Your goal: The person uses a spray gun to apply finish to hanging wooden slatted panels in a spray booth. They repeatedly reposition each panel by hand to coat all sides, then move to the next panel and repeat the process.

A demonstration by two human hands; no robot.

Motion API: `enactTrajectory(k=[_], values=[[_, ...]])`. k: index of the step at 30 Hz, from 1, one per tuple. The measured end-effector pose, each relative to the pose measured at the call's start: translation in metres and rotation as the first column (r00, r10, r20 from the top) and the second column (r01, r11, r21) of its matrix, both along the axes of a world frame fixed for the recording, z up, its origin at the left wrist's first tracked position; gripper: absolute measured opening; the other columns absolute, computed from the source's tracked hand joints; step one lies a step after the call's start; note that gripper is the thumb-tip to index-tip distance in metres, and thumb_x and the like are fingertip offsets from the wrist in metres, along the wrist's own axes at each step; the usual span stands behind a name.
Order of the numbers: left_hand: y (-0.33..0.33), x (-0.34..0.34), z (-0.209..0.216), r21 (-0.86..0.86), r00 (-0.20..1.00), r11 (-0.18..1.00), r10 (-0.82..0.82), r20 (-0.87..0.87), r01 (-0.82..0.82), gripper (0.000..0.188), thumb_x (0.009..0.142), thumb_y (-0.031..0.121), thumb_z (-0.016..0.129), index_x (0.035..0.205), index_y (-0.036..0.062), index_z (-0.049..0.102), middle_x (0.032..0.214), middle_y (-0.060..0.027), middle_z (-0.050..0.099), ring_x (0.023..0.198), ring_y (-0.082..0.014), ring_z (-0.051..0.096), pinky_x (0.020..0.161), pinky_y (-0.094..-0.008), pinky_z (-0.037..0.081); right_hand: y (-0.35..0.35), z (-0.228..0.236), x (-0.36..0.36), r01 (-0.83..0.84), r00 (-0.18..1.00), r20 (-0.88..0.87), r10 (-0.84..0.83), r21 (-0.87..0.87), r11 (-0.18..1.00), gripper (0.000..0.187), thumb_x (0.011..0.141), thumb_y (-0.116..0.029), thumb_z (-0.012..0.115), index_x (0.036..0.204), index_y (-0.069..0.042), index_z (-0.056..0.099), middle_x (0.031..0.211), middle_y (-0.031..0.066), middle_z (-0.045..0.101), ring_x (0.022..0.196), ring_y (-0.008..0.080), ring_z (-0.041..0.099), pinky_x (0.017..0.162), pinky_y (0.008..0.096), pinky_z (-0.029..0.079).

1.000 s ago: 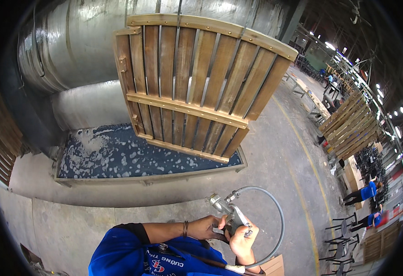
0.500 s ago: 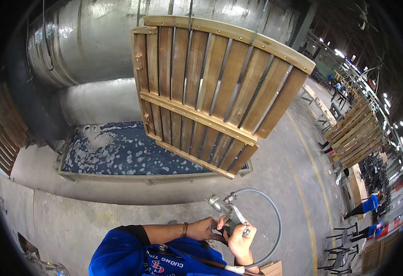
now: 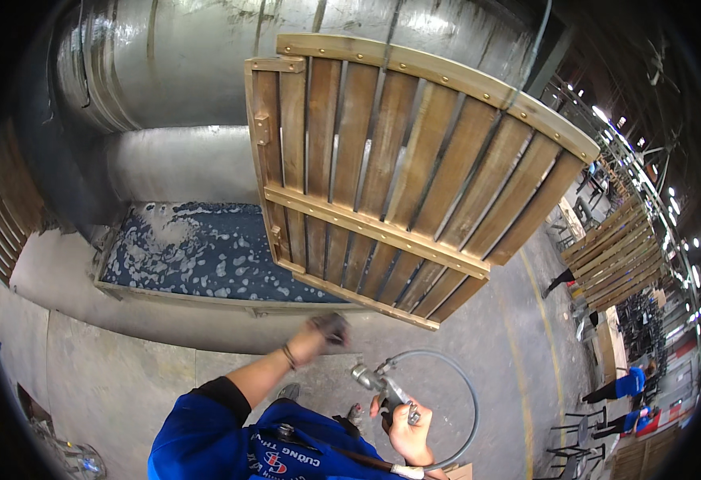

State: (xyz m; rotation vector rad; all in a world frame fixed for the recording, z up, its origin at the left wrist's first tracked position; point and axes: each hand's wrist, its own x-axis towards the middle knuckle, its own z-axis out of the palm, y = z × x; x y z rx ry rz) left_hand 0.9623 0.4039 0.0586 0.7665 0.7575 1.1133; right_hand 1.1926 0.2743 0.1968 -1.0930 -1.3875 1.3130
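My right hand (image 3: 409, 432) is closed round the handle of a metal spray gun (image 3: 395, 394) with a grey hose (image 3: 473, 384) looping from it. My left hand (image 3: 306, 344) reaches forward, apart from the gun, below the lower edge of a large slatted wooden panel (image 3: 390, 160). That hand is smeared by motion. At its fingers is a small dark thing (image 3: 333, 328) whose kind I cannot make out. The panel hangs tilted in front of me, with cross rails and small blocks on its left side.
Behind the panel lies a long trough (image 3: 190, 256) of dark liquid with pale foam, below a large metal casing (image 3: 174, 72). Slatted wood (image 3: 10, 208) stands at far left. To the right are another slatted panel (image 3: 618, 252), people in blue (image 3: 630, 384) and dark chairs (image 3: 582, 432).
My left hand has come away from the spray gun and moved forward and left towards the panel. The right hand keeps the gun. The hanging panel appears farther right in view.
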Motion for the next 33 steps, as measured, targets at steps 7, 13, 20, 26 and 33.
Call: enactTrajectory(k=[7,13,20,26,33], values=[[0.056,-0.115,-0.035,-0.061,0.888,0.887,0.459,-0.002,-0.459,0.027,0.105,0.026,0.055,0.095,0.0022,0.063,0.085,-0.0108,0.066,0.079,-0.0232,0.067,0.076,-0.0383,0.054,0.020,-0.017,-0.012,-0.063,0.996,0.058,0.071,-0.127,0.990,0.070,0.104,-0.058,0.049,0.112,0.009,0.067,0.079,0.0076,0.069,0.047,0.0029,0.044,0.043,0.0222,0.031],[0.156,-0.197,0.002,0.619,0.256,0.492,0.864,-0.433,-0.612,0.079,0.079,0.006,0.075,0.148,-0.0030,0.038,0.149,-0.0260,0.045,0.149,-0.0345,0.033,0.122,-0.0403,0.030,0.035,-0.020,-0.002,-0.009,0.997,0.080,0.019,-0.122,0.993,0.070,0.105,-0.059,0.044,0.101,0.007,0.066,0.078,0.0116,0.069,0.044,0.0047,0.043,0.040,0.0230,0.030],[0.175,-0.215,0.011,0.360,0.624,0.816,0.578,-0.526,-0.452,0.067,0.083,-0.003,0.076,0.142,0.0005,0.045,0.130,-0.0125,0.066,0.121,-0.0237,0.064,0.105,-0.0364,0.051,0.061,0.012,0.036,0.145,0.989,0.010,-0.145,0.012,0.989,0.066,0.103,-0.054,0.055,0.123,0.009,0.064,0.080,0.0082,0.070,0.053,0.0049,0.050,0.047,0.0221,0.036],[0.143,-0.195,0.013,0.388,0.635,0.791,0.611,-0.473,-0.473,0.059,0.089,-0.007,0.072,0.142,0.0021,0.047,0.131,-0.0115,0.066,0.122,-0.0193,0.063,0.105,-0.0341,0.052,0.082,0.074,0.076,0.084,0.975,0.172,-0.138,0.287,0.954,0.069,0.102,-0.057,0.055,0.138,0.003,0.060,0.074,0.0046,0.067,0.050,0.0013,0.043,0.046,0.0215,0.033],[0.073,-0.170,0.000,0.511,0.413,0.707,0.703,-0.578,-0.488,0.065,0.090,-0.007,0.070,0.148,0.0039,0.043,0.135,-0.0101,0.065,0.122,-0.0172,0.063,0.104,-0.0329,0.051,0.046,0.113,0.064,-0.052,0.971,0.239,-0.032,0.340,0.939,0.065,0.102,-0.048,0.061,0.137,0.007,0.059,0.082,0.0089,0.069,0.075,0.0130,0.064,0.065,0.0273,0.051]])
